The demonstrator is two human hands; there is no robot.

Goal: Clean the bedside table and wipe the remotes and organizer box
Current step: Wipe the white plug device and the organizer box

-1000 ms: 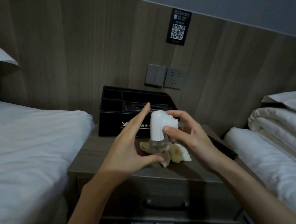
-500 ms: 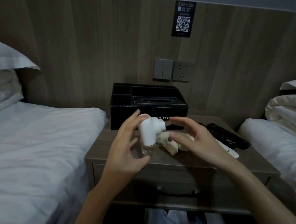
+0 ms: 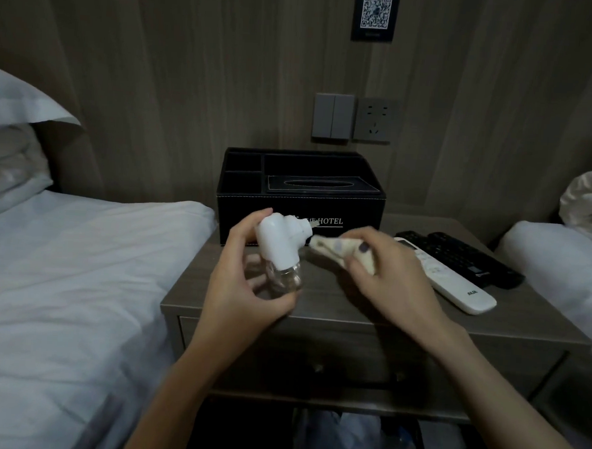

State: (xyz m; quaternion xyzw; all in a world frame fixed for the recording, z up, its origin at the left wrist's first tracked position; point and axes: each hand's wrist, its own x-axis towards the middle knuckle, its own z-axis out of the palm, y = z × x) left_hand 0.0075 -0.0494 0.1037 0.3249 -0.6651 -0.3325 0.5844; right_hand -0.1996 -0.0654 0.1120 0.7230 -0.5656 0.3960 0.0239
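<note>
My left hand (image 3: 246, 290) holds a white plug-in device with a clear bottle (image 3: 280, 244) above the front of the wooden bedside table (image 3: 352, 302). My right hand (image 3: 384, 277) grips a small cream cloth (image 3: 334, 248) just right of the device. A black organizer box (image 3: 357, 207) marked HOTEL stands at the back of the table. To the right lie a white remote (image 3: 456, 287) and a black remote (image 3: 464, 257), side by side.
White beds flank the table: one at the left (image 3: 72, 274), another at the right (image 3: 560, 258). A light switch and socket (image 3: 355, 117) sit on the wood wall above the box. A bin with bags (image 3: 352, 440) shows under the table.
My left hand took the white device from my right hand. My right hand picked up the cream cloth from the table. The view shifted downward and left.
</note>
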